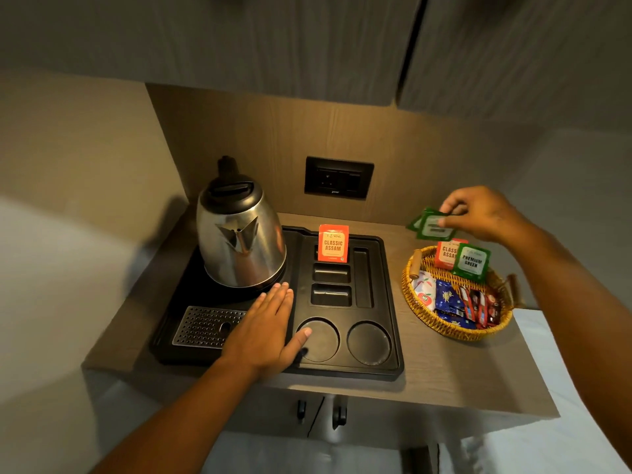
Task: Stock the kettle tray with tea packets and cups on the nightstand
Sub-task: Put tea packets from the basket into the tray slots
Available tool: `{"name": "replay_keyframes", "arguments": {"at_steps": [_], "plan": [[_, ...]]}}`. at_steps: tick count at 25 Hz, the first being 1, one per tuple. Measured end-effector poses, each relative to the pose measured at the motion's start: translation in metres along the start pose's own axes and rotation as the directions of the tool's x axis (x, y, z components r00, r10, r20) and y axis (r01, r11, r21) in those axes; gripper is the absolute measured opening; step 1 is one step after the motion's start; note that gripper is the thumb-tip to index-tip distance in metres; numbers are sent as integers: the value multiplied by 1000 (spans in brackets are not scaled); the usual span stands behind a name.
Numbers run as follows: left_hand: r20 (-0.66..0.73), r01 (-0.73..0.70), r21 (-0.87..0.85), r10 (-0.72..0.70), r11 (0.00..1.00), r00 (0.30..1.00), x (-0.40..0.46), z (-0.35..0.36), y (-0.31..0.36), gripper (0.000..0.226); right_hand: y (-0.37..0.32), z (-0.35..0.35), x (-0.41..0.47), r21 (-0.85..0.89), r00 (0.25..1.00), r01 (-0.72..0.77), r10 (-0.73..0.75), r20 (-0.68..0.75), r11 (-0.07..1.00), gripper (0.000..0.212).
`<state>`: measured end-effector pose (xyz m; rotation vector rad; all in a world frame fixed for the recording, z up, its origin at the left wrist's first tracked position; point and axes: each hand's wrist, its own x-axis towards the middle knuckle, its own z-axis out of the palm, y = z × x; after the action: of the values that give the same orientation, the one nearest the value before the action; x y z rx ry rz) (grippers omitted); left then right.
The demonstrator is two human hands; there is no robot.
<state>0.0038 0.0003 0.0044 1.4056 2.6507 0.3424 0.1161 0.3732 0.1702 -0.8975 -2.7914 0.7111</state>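
orange packet [333, 243] in tray [390, 302]: "CLASSIC ASSAM" | green packet [472, 262] in basket [455, 328], right of tray: "PREMIUM GREEN"

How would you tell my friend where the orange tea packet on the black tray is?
Find the shiny kettle on the black tray. Just right of it, the orange tea packet stands upright in the farthest small slot. It is the only packet on the tray; the other orange one sits in the basket.

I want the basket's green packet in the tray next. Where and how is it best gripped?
Pinch the top edge of the Premium Green packet, coming from above. It stands nearly upright at the back of the wicker basket, leaning on the Classic Assam packet, so its top edge is free while sachets crowd its base.
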Motion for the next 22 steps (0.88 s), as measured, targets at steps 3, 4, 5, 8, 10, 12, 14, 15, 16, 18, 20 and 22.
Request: {"name": "replay_keyframes", "arguments": {"at_steps": [3,4,5,8,10,12,14,15,16,18,20,22], "plan": [[-1,-2,-19,2,1000,1000,0,2,-2,85,-50,52,9,170,979,44,-76,189,984,19],[-4,-5,-26,5,1000,1000,0,3,-3,85,-62,72,14,169,970,45,-83,228,985,17],[-6,-5,-30,5,1000,1000,0,4,-4,85,-71,91,20,168,961,43,-87,261,985,15],[-3,-3,-30,3,1000,1000,0,5,-4,85,-87,132,37,132,932,30,-76,355,991,11],[-10,-1,-38,0,999,1000,0,5,-4,85,-91,150,45,73,910,33,-60,411,997,9],[-11,0,-47,-1,999,1000,0,5,-4,85,-91,164,45,24,913,57,-62,403,998,16],[-4,7,-47,-7,999,1000,0,5,-5,85,-89,177,42,-18,937,94,-83,339,995,31],[-1,9,-44,-9,999,1000,0,5,-5,85,-87,183,38,-19,950,103,-93,297,995,37],[-1,9,-40,-9,999,1000,0,5,-5,85,-85,187,34,-2,962,101,-97,254,995,39],[-4,3,-39,-3,999,1000,0,5,-4,85,-81,195,24,35,981,90,-95,169,995,39],[-5,-4,-44,4,999,1000,0,5,-4,85,-76,200,14,22,992,69,-71,107,997,44],[2,-4,-44,4,999,1000,0,4,-4,86,-74,202,6,-4,997,55,-55,60,998,51]]}}
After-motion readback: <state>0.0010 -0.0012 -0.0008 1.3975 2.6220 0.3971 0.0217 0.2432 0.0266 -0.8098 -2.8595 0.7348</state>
